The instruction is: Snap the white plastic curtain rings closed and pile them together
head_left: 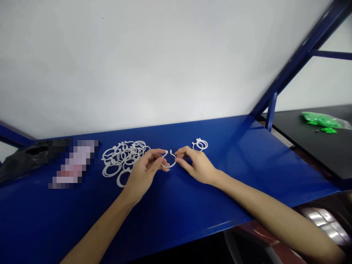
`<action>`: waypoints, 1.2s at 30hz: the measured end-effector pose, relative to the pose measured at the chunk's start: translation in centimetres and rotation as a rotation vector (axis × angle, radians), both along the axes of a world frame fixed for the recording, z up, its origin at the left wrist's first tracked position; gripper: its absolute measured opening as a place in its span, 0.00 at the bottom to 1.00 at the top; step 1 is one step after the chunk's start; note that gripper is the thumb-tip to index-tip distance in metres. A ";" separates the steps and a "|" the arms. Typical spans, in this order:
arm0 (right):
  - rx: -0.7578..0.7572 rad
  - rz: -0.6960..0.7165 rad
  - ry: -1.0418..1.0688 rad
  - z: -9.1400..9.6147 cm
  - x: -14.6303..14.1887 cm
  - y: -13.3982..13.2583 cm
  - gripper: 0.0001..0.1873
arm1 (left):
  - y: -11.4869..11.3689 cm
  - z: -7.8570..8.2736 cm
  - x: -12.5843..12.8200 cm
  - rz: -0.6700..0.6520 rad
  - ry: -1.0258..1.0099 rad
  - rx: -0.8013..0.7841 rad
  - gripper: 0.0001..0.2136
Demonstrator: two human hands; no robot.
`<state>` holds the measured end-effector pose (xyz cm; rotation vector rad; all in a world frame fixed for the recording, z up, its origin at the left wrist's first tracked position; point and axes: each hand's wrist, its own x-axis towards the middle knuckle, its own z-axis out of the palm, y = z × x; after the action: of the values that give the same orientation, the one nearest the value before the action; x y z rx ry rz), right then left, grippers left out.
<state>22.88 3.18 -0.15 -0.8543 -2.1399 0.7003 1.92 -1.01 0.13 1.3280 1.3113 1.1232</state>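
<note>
Between my two hands is a white plastic ring (171, 166) with a gap at its top, where small knobs show on both ends. My left hand (145, 168) pinches its left side between thumb and fingers. On the opposite side, the thumb and fingertips of my right hand (196, 163) close on the ring's right edge. A tangled pile of similar white rings (112, 169) lies left of my left hand, partly hidden behind it. Just beyond my right hand sits a small group of white rings (202, 144).
All this lies on a blue metal shelf (176, 209) against a pale wall. At left are a black plastic bag (24, 159) and a blurred-out pinkish item (74, 161). A blue post (291, 68) rises at right, beside a black table (305, 143) with a bag of green pieces (321, 120).
</note>
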 end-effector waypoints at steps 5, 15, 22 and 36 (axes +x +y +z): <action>-0.069 0.042 0.064 -0.1 0.0 -0.1 0.07 | -0.2 -0.3 0.5 -0.021 -0.039 -0.045 0.14; 0.232 0.101 -0.031 0.0 0.3 -0.6 0.08 | -0.6 -0.3 1.2 0.004 0.341 0.265 0.08; 0.388 0.132 -0.186 -0.1 0.4 -1.2 0.14 | -1.0 -0.7 1.4 -0.009 0.531 0.486 0.07; 0.424 -0.551 -0.550 0.5 4.4 4.2 0.09 | 0.6 1.2 -3.2 0.264 1.533 0.250 0.16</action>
<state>27.26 7.37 0.31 -1.4181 -2.2186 -0.2971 -1.29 -0.42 1.28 2.3958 2.4795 0.2265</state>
